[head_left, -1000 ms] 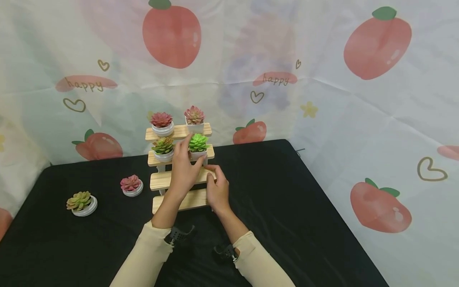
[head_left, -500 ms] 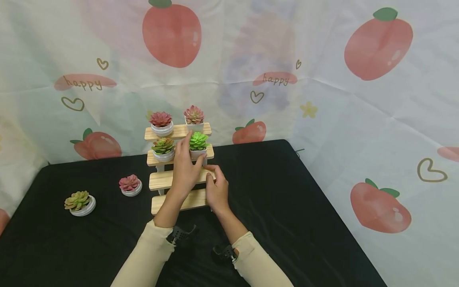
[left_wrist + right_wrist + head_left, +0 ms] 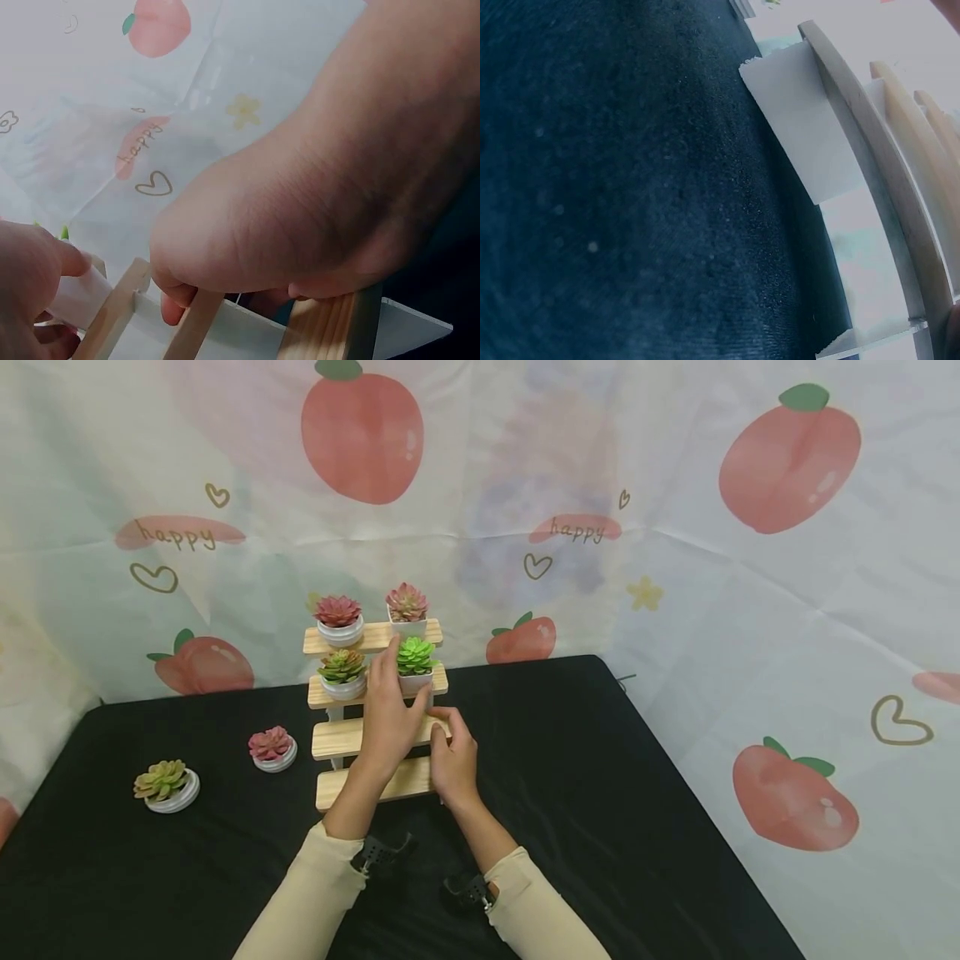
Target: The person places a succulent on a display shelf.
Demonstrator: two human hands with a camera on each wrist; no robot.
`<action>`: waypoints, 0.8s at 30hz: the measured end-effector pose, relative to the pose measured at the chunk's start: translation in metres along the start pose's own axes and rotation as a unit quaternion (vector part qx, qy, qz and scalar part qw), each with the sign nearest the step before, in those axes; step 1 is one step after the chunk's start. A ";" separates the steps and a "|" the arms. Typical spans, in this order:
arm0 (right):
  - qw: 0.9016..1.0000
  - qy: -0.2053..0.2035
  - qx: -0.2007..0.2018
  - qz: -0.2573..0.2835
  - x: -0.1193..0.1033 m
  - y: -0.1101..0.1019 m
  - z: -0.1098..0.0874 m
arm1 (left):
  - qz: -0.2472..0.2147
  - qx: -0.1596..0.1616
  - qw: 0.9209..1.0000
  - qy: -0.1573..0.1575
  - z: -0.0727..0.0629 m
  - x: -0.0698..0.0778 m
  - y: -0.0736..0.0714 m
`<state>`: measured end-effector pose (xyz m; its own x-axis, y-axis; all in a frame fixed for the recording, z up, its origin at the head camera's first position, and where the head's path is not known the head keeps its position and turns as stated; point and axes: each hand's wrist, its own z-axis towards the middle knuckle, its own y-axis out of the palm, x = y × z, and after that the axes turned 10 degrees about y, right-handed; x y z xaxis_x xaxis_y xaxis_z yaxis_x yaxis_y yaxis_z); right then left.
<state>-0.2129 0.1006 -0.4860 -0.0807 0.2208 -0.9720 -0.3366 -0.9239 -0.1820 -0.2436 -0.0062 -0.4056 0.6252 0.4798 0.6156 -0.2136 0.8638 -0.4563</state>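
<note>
In the head view, my left hand point(image 3: 390, 718) reaches over a four-step wooden plant stand point(image 3: 337, 739) and holds the white pot of a bright green succulent point(image 3: 415, 656) on the second step from the top. In the left wrist view, the thumb and fingers of the left hand point(image 3: 30, 289) lie about this white pot point(image 3: 79, 296). My right hand point(image 3: 455, 758) grips the right end of the stand's third step. The right wrist view shows the stand's planks point(image 3: 885, 165) from the side, with only a sliver of the hand at the edge.
A brownish-green succulent point(image 3: 342, 672) shares the second step. On the top step stand a red succulent point(image 3: 339, 618) and a pink succulent point(image 3: 408, 608). Left of the stand, a pink succulent point(image 3: 273, 748) and a yellow-green succulent point(image 3: 168, 785) sit tilted on the black tablecloth point(image 3: 585, 793).
</note>
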 end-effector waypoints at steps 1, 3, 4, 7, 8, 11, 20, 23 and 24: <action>1.000 0.002 0.000 0.001 0.000 0.000 0.000 | 0.000 -0.002 1.000 -0.001 -0.001 0.001 0.000; 1.000 0.004 0.000 0.000 -0.001 0.000 -0.001 | 0.002 -0.004 1.000 -0.001 -0.003 0.002 -0.001; 1.000 0.005 0.001 -0.001 0.000 0.000 -0.001 | 0.004 -0.004 1.000 -0.001 -0.004 0.002 -0.001; 1.000 0.002 0.003 -0.003 -0.001 0.000 -0.001 | 0.007 -0.006 1.000 -0.001 -0.009 0.004 -0.002; 1.000 0.001 0.005 -0.004 -0.001 0.001 -0.002 | 0.009 -0.006 1.000 0.003 -0.010 0.004 -0.002; 1.000 -0.001 0.009 -0.006 0.000 0.001 -0.001 | 0.013 -0.007 1.000 0.010 -0.016 0.004 -0.002; 1.000 -0.006 0.012 -0.005 -0.002 0.000 -0.001 | 0.029 -0.019 0.999 0.024 -0.029 0.005 -0.006; 1.000 -0.006 0.010 -0.004 -0.002 0.000 -0.001 | 0.036 -0.024 0.999 0.020 -0.034 0.004 -0.008; 1.000 -0.006 0.010 -0.004 -0.002 0.000 -0.001 | 0.038 -0.025 0.999 0.021 -0.035 0.004 -0.008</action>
<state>-0.2121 0.0998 -0.4840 -0.0882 0.2317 -0.9688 -0.3559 -0.9157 -0.1866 -0.2131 -0.0170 -0.4218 0.6398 0.5365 0.5503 -0.2245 0.8152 -0.5338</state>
